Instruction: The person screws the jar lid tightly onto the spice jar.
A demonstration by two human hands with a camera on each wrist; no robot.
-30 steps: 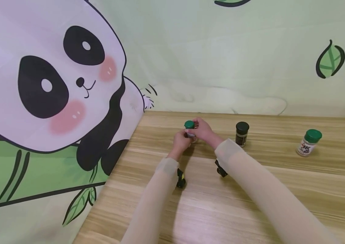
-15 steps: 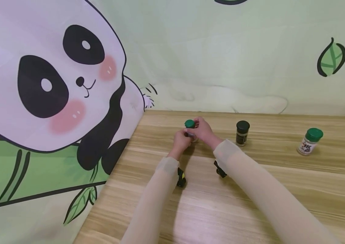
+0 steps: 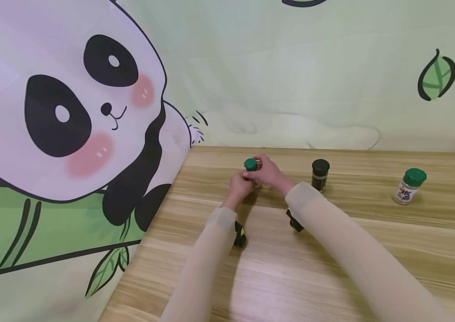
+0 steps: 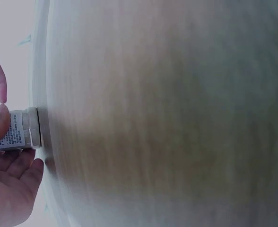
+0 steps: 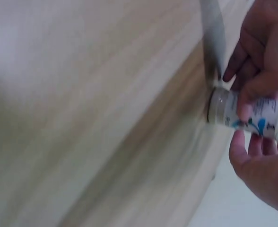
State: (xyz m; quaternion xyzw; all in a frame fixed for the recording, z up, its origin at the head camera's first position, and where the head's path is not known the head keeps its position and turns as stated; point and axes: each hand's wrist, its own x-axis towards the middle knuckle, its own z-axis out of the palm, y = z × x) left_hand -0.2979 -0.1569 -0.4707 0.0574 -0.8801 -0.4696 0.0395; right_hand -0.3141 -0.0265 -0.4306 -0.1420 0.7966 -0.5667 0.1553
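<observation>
Toward the back left of the table, both hands are on one small spice shaker (image 3: 250, 164) with a green cap. Its white label (image 5: 266, 113) carries blue print, and in the wrist views its clear base is right at the tabletop. My left hand (image 3: 240, 187) grips the lower body from the left; in the right wrist view its thumb (image 5: 247, 105) lies across the label. From the right, my right hand (image 3: 269, 172) holds the shaker below the cap, thumb in front, fingers behind. Much of the body is hidden by the hands in the head view.
Right of the hands stands a black-capped spice shaker (image 3: 320, 174), partly behind the right sleeve. Farther right is another green-capped shaker (image 3: 409, 187) with a white label. A panda-print cloth (image 3: 275, 80) hangs along the back and left edges of the wooden table (image 3: 284, 277).
My right forearm has shifted slightly to the right. Both hands stay around the green-capped shaker, and the other two shakers stand where they were.
</observation>
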